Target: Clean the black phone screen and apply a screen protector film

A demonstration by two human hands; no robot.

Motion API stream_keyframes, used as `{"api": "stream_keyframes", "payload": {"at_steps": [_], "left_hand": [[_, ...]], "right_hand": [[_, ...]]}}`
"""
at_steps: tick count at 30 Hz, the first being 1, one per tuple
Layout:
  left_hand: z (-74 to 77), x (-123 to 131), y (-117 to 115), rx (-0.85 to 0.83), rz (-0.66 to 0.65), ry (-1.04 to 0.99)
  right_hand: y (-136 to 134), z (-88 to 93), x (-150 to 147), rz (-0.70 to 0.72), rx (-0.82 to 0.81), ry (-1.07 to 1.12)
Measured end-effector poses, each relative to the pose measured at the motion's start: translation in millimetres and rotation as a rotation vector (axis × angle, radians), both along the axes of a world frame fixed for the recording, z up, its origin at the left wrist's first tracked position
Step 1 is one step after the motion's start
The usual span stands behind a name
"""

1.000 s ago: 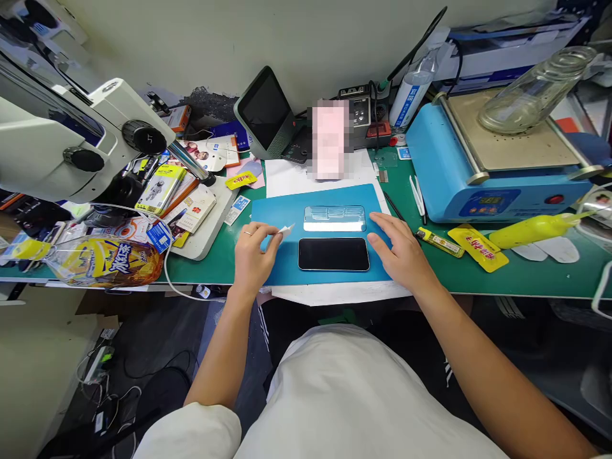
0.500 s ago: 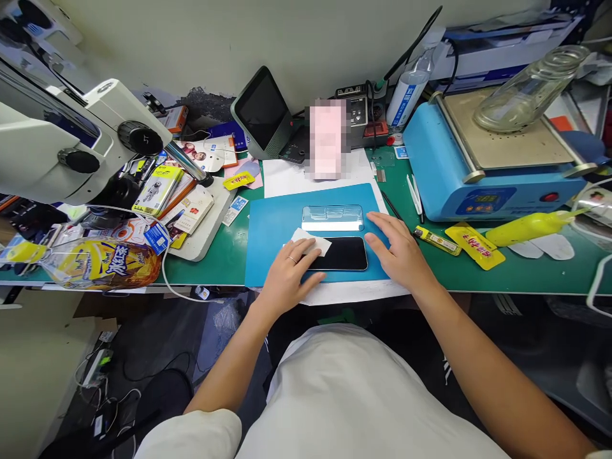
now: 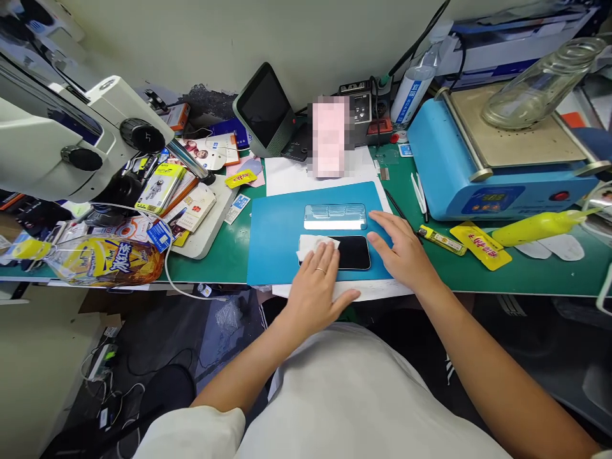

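My left hand (image 3: pixel 319 287) presses a white wipe (image 3: pixel 313 245) with its fingertips onto the left part of a phone (image 3: pixel 354 254), thumb held out to the side. The phone lies flat, its dark screen facing up; the fingers and wipe hide its left end. My right hand (image 3: pixel 400 248) is just right of the phone, fingers and thumb apart, holding nothing. Beyond the phone lies a clear rectangular sheet (image 3: pixel 335 217) with a white strip along its near edge. Phone and sheet are on a blue mat (image 3: pixel 272 242).
A microscope (image 3: pixel 95 134) and cluttered boxes stand at left beside a lying tea bottle (image 3: pixel 105 260). On the right are a blue heating plate (image 3: pixel 482 185) bearing a glass jar (image 3: pixel 540 89), white tweezers (image 3: pixel 419 193), and a yellow squeeze bottle (image 3: pixel 540 228). A screen device (image 3: pixel 264 111) stands behind.
My left hand has moved right and toward me, its fingers now straighter over the wipe. The wipe lies flatter on the phone. My right hand stays beside the phone.
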State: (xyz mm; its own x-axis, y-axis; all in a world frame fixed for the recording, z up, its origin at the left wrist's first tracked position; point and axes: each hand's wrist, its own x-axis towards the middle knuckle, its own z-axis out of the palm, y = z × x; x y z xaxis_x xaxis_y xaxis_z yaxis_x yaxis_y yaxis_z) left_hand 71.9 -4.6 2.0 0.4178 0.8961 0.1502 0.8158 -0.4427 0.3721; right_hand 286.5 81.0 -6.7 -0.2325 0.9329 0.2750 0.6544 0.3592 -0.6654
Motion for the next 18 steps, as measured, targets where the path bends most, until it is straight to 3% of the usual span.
{"api": "stream_keyframes", "payload": {"at_steps": [5,9,14,18], "left_hand": [[9.6,25.6,-3.9,-0.050,-0.176,-0.061],[15.6,15.1,-3.3,-0.041,-0.219,-0.119],[15.4,-14.8,5.2,0.062,-0.084,-0.163],[11.6,-24.1,13.2,0.099,0.048,-0.095]], "right_hand": [[0.1,-0.8,0.3,0.007,0.012,0.005],[-0.3,-0.2,0.3,0.007,0.005,0.004],[-0.5,-0.4,0.4,0.003,-0.006,0.005],[-0.9,-0.3,-0.2,-0.001,-0.021,0.002]]}}
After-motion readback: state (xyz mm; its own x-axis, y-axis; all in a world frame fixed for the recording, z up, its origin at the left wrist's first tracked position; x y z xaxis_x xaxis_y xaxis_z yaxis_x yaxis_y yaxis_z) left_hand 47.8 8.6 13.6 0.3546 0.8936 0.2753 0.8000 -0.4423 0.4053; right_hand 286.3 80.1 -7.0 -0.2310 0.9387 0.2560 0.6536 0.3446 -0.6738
